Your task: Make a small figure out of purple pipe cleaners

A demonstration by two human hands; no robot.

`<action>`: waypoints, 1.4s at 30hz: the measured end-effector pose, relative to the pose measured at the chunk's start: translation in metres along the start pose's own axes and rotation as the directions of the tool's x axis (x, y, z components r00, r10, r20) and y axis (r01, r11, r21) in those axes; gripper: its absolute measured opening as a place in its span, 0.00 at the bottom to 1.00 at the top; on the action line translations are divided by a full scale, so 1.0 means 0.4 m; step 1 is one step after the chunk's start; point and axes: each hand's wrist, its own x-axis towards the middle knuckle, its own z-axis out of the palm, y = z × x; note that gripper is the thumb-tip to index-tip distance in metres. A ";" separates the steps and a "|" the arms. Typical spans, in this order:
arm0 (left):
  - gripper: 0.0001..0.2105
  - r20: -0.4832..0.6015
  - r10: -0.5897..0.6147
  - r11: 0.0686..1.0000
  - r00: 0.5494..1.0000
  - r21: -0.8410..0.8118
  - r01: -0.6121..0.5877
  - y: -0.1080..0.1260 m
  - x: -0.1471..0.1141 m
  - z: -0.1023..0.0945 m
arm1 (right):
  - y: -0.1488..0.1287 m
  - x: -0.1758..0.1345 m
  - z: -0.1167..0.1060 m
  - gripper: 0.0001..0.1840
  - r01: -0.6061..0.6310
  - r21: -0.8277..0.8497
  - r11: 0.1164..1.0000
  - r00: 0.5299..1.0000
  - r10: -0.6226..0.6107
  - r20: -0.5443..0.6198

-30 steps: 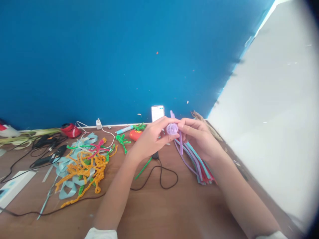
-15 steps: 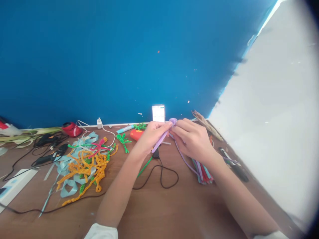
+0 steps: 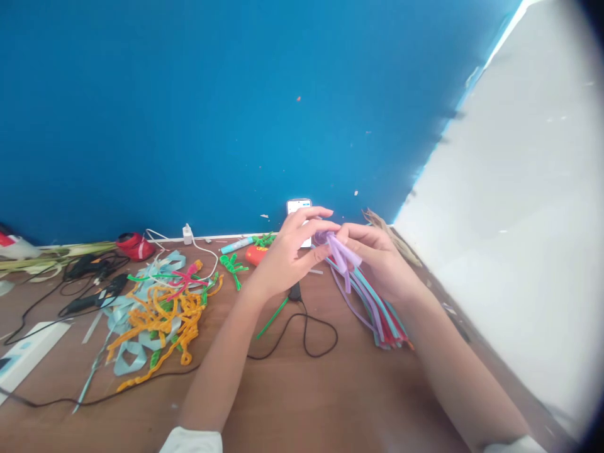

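Both hands meet at mid-table over a twisted purple pipe cleaner (image 3: pixel 345 253), which has a coiled knot at its top and loose ends hanging down. My left hand (image 3: pixel 302 248) holds the coiled part between thumb and index finger, its upper fingers stretched out. My right hand (image 3: pixel 377 255) pinches the same piece from the other side with thumb and fingertips. Beneath and behind it lies a bundle of pipe cleaners (image 3: pixel 377 314) in purple, light blue and red. Part of the coil is hidden by my fingers.
A phone (image 3: pixel 298 205) leans on the blue wall. Left lies a heap of orange pipe cleaners (image 3: pixel 165 321) with light blue ribbon (image 3: pixel 127 358). A green pipe-cleaner figure (image 3: pixel 233 267), a marker (image 3: pixel 236 245), a black cable (image 3: pixel 306 336) and a power strip (image 3: pixel 35 346) are also there.
The purple piece has turned, its ends now pointing down and right instead of down-left. My left fingers have spread upward, and my right hand has shifted slightly right, showing more of the bundle.
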 end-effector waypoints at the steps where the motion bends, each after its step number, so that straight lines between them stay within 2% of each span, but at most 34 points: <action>1: 0.09 0.006 0.009 1.000 1.000 0.015 -0.009 -0.002 0.001 0.001 | 0.002 0.001 -0.001 0.15 -0.018 0.029 0.999 1.000 0.018 0.006; 7: 0.12 0.055 -0.161 0.987 0.985 -0.012 0.162 -0.002 0.003 0.005 | 0.016 0.008 -0.003 0.09 -0.106 0.090 0.990 0.994 0.108 -0.016; 12: 0.12 0.015 -0.189 0.982 0.982 0.030 0.188 0.004 0.007 -0.002 | 0.019 0.013 -0.011 0.08 -0.138 0.097 0.986 0.990 0.134 0.051; 15: 0.12 -0.002 -0.201 0.976 0.980 0.082 0.200 0.008 0.006 0.001 | 0.016 0.015 -0.011 0.13 -0.032 -0.097 0.995 0.999 0.036 0.040; 17: 0.13 -0.002 -0.263 0.961 0.965 0.092 0.262 0.009 0.003 0.009 | 0.012 0.014 -0.007 0.14 0.092 -0.341 0.936 0.996 -0.085 0.038; 18: 0.15 -0.005 -0.313 0.946 0.950 0.088 0.312 0.008 0.001 0.015 | 0.011 0.013 -0.004 0.13 0.170 -0.496 0.851 0.985 -0.164 0.056; 19: 0.16 -0.007 -0.366 0.928 0.931 0.079 0.365 0.006 -0.001 0.020 | 0.009 0.012 -0.002 0.12 0.246 -0.654 0.715 0.965 -0.247 0.092; 21: 0.18 0.002 -0.457 0.889 0.889 0.040 0.457 -0.002 -0.004 0.027 | 0.011 0.009 0.002 0.11 0.353 -0.874 0.334 0.901 -0.375 0.220; 22: 0.19 0.023 -0.492 0.871 0.871 0.013 0.491 -0.008 -0.005 0.028 | 0.013 0.008 0.003 0.12 0.383 -0.911 0.151 0.867 -0.399 0.298; 23: 0.19 0.059 -0.519 0.853 0.853 -0.021 0.521 -0.014 -0.006 0.027 | 0.017 0.008 0.003 0.12 0.409 -0.913 0.010 0.838 -0.399 0.371; 24: 0.20 0.105 -0.545 0.832 0.832 -0.050 0.552 -0.020 -0.007 0.023 | 0.023 0.009 0.002 0.12 0.432 -0.898 -0.082 0.817 -0.387 0.428; 25: 0.20 0.141 -0.565 0.812 0.813 -0.079 0.578 -0.026 -0.007 0.019 | 0.028 0.012 0.000 0.12 0.456 -0.881 -0.129 0.802 -0.370 0.469; 26: 0.20 0.164 -0.577 0.795 0.800 -0.111 0.596 -0.030 -0.007 0.015 | 0.034 0.015 -0.002 0.12 0.474 -0.870 -0.137 0.793 -0.364 0.489; 27: 0.19 0.180 -0.581 0.783 0.794 -0.141 0.606 -0.033 -0.007 0.011 | 0.040 0.018 -0.004 0.12 0.481 -0.870 -0.110 0.792 -0.372 0.484; 29: 0.19 0.189 -0.571 0.773 0.799 -0.203 0.601 -0.036 -0.007 0.006 | 0.046 0.025 -0.008 0.10 0.458 -0.888 0.048 0.815 -0.423 0.397; 31: 0.20 0.146 -0.540 0.793 0.829 -0.242 0.560 -0.033 -0.005 0.003 | 0.044 0.030 -0.008 0.09 0.394 -0.862 0.319 0.868 -0.437 0.235; 32: 0.19 0.095 -0.513 0.819 0.853 -0.243 0.520 -0.030 -0.005 0.001 | 0.040 0.031 -0.008 0.08 0.347 -0.808 0.476 0.902 -0.407 0.147; 34: 0.14 -0.011 -0.412 0.896 0.911 -0.187 0.403 -0.023 -0.003 -0.004 | 0.029 0.030 -0.008 0.09 0.224 -0.616 0.755 0.961 -0.277 0.009; 35: 0.11 -0.036 -0.328 0.938 0.944 -0.134 0.321 -0.018 -0.003 -0.007 | 0.023 0.028 -0.008 0.11 0.165 -0.496 0.852 0.977 -0.209 -0.033; 37: 0.11 0.011 -0.131 0.991 0.991 -0.031 0.132 -0.011 -0.003 -0.012 | 0.014 0.024 -0.008 0.12 0.084 -0.271 0.959 0.991 -0.108 -0.074; 39: 0.11 0.068 0.021 0.999 0.997 0.040 -0.024 -0.008 -0.003 -0.014 | 0.010 0.019 -0.007 0.12 0.034 -0.131 0.991 0.996 -0.044 -0.073; 42: 0.09 0.023 0.081 0.990 0.996 0.117 -0.083 -0.015 -0.001 -0.006 | 0.010 0.014 -0.003 0.13 -0.038 -0.011 0.999 0.999 0.038 -0.032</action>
